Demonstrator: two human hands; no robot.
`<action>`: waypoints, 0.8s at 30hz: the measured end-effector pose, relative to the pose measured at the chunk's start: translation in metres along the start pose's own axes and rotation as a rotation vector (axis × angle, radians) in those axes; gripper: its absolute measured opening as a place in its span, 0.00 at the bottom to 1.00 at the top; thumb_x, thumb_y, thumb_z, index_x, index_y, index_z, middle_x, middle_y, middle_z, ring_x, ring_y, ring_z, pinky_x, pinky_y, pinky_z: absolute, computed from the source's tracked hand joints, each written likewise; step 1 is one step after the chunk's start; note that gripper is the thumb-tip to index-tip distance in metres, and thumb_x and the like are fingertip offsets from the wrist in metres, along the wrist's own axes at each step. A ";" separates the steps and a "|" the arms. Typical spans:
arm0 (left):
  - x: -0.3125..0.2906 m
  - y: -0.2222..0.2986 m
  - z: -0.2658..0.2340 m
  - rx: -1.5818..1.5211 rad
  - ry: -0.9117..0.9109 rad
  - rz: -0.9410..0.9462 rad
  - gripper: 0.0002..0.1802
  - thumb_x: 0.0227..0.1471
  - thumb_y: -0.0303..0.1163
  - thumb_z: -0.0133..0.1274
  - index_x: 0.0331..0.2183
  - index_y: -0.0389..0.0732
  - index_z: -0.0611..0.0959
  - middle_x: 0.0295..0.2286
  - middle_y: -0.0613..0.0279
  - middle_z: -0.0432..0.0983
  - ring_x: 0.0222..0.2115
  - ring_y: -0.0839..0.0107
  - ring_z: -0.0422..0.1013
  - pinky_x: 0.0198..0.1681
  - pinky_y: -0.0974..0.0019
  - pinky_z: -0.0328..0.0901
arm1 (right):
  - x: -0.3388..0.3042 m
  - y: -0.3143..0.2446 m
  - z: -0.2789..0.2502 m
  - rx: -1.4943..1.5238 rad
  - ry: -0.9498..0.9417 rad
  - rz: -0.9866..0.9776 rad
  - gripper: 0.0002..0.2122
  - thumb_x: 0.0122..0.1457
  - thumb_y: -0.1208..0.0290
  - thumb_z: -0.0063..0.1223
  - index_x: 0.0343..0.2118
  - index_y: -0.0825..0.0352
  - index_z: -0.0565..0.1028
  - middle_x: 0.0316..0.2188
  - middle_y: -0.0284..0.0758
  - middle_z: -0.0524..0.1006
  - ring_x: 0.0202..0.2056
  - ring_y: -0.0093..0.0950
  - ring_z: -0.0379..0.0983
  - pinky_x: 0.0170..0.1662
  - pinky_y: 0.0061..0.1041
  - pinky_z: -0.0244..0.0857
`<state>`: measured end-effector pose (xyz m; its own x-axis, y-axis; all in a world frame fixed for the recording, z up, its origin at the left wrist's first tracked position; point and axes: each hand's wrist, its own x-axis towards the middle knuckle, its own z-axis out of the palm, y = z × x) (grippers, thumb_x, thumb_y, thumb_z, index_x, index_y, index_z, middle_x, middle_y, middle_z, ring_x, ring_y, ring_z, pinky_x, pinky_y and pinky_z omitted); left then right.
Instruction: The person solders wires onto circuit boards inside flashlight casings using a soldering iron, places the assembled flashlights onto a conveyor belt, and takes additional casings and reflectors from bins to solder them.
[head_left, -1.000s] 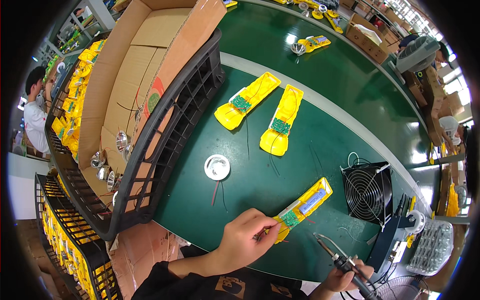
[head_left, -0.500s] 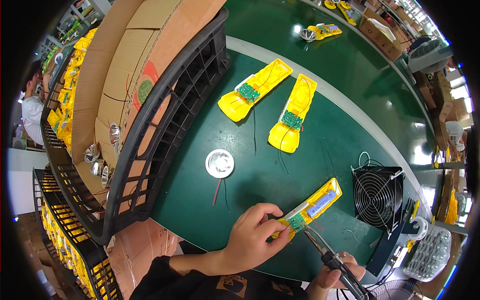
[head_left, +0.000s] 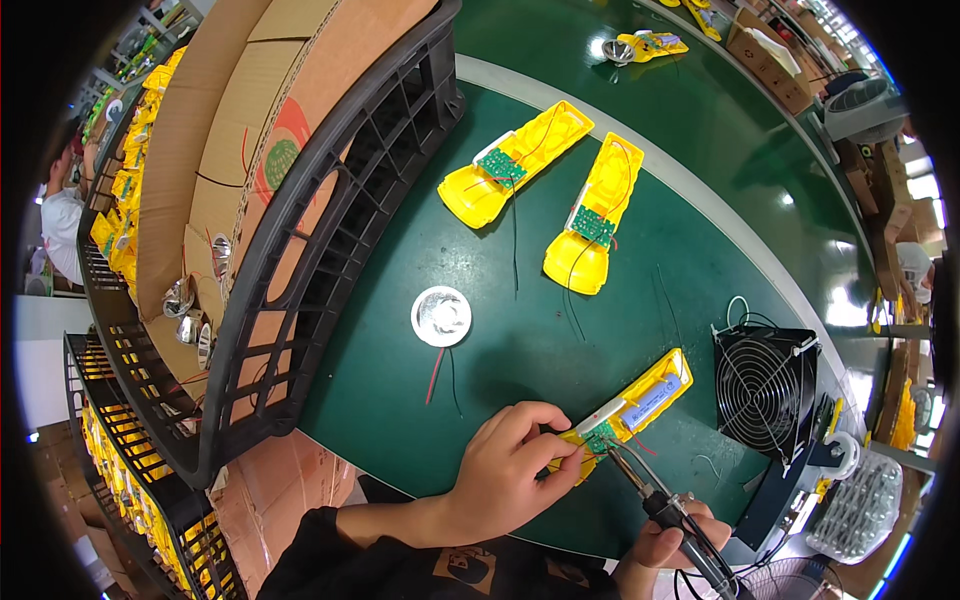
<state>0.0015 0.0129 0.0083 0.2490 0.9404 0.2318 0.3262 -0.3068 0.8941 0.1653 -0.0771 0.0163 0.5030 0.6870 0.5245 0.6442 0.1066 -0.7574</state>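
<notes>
A yellow plastic housing (head_left: 660, 380) lies slanted on the green bench, with a blue cylindrical battery (head_left: 651, 402) and a small green circuit board (head_left: 600, 438) in it. My left hand (head_left: 510, 470) is closed at its near left end, thumb and fingertips pinched against the housing beside the board; whether a wire is also between them is hidden. In my right hand (head_left: 680, 535) is a soldering iron (head_left: 660, 505), its tip at the board's near edge. Short red wire ends show beside the board.
Two more yellow housings (head_left: 520, 165) with boards and loose wires lie farther back. A round reflector (head_left: 441, 317) with red and black leads sits left of centre. A black crate (head_left: 345, 250) with cardboard stands at left, a black fan (head_left: 765, 390) at right.
The whole view has shifted slightly. Both hands keep nearly the same pose, with the iron's tip still at the board and my left fingers at the housing's end.
</notes>
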 end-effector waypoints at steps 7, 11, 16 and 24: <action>0.000 0.000 0.000 0.013 -0.001 0.004 0.07 0.29 0.22 0.57 0.17 0.38 0.75 0.26 0.64 0.66 0.15 0.78 0.59 0.16 0.77 0.57 | 0.000 0.001 0.002 0.003 0.003 0.011 0.21 0.45 0.53 0.49 0.20 0.67 0.57 0.09 0.32 0.64 0.14 0.26 0.64 0.23 0.24 0.62; 0.000 0.000 0.001 0.007 -0.003 0.001 0.07 0.29 0.22 0.57 0.17 0.38 0.75 0.26 0.64 0.66 0.15 0.78 0.59 0.16 0.77 0.57 | 0.000 0.003 0.001 0.017 -0.032 0.002 0.21 0.45 0.53 0.49 0.21 0.67 0.56 0.09 0.32 0.63 0.13 0.26 0.63 0.23 0.24 0.62; -0.001 0.000 0.001 0.017 -0.005 0.012 0.07 0.29 0.21 0.57 0.17 0.38 0.75 0.26 0.64 0.65 0.15 0.78 0.59 0.16 0.77 0.57 | -0.002 0.004 0.000 -0.035 0.012 -0.030 0.21 0.45 0.53 0.49 0.21 0.66 0.56 0.09 0.32 0.63 0.13 0.26 0.63 0.24 0.26 0.63; -0.002 0.002 0.003 0.014 -0.005 -0.026 0.08 0.29 0.22 0.57 0.17 0.38 0.73 0.27 0.65 0.66 0.16 0.76 0.61 0.19 0.75 0.58 | -0.004 0.004 -0.004 -0.011 -0.033 -0.001 0.20 0.46 0.53 0.49 0.21 0.67 0.57 0.10 0.32 0.64 0.13 0.27 0.63 0.25 0.27 0.64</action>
<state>0.0042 0.0097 0.0086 0.2448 0.9473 0.2067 0.3455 -0.2844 0.8943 0.1683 -0.0822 0.0128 0.4832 0.7099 0.5124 0.6510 0.1001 -0.7525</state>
